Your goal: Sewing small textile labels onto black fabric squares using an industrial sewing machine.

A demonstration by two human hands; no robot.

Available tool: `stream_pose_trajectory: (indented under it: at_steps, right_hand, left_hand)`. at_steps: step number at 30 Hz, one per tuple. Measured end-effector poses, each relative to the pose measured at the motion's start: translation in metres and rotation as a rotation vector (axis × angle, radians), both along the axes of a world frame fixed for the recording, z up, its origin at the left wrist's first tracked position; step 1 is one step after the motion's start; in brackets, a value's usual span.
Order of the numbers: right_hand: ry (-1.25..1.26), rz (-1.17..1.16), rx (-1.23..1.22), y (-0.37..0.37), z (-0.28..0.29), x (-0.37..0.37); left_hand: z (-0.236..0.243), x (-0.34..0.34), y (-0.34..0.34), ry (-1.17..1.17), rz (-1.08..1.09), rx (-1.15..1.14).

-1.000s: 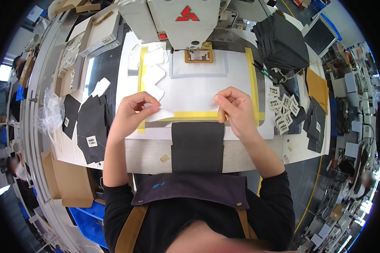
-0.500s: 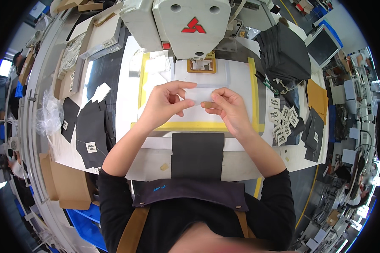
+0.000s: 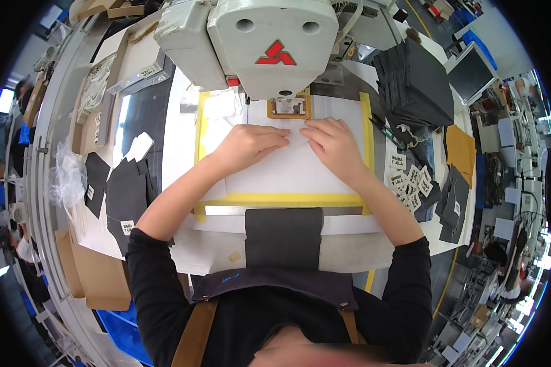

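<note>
- White sheet (image 3: 288, 174), on the counter (image 3: 208, 244) within yellow tape (image 3: 275, 199), could skew if the left hand (image 3: 251, 145) and right hand (image 3: 332, 145) press unevenly; both have fingers bunched, though what they pinch, if anything, I cannot tell.
- Either one straying under the machine head (image 3: 275, 61) could get caught.
- Surface, left to right: dark pieces (image 3: 125, 189), dark strip (image 3: 283, 238), pale labels (image 3: 413, 183), black stack (image 3: 416, 82).
- Around: pale rail (image 3: 33, 165) left, crowded workstations (image 3: 502, 244) right.

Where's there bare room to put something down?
The white sheet looks bare between the left hand, right hand and lower yellow tape; so does the table edge right of the dark fabric strip. Crowded: the label pile at right and black pieces at left.
</note>
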State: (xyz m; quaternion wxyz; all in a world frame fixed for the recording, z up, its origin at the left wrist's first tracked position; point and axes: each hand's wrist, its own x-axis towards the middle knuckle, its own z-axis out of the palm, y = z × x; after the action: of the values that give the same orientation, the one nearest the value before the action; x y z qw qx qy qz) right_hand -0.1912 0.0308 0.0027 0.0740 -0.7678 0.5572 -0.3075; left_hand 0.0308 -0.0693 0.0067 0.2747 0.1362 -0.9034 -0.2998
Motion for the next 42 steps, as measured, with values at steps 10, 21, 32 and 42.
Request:
stream_pose_trajectory:
  at_steps: [10, 21, 32, 42]
  right_hand:
    - [0.237, 0.122, -0.082, 0.010, -0.002, 0.011]
    - [0.225, 0.079, 0.051, 0.005, -0.008, 0.012]
    - [0.269, 0.049, 0.008, -0.002, -0.015, 0.014]
    - [0.220, 0.099, 0.035, -0.008, -0.016, 0.006]
  left_hand:
    - [-0.021, -0.003, -0.027, -0.028, -0.065, -0.364]
    - [-0.001, 0.000, 0.003, 0.029, -0.007, -0.562]
    - [0.004, -0.023, 0.008, -0.165, 0.113, -0.456]
    - [0.001, -0.031, 0.003, -0.258, 0.136, -0.404]
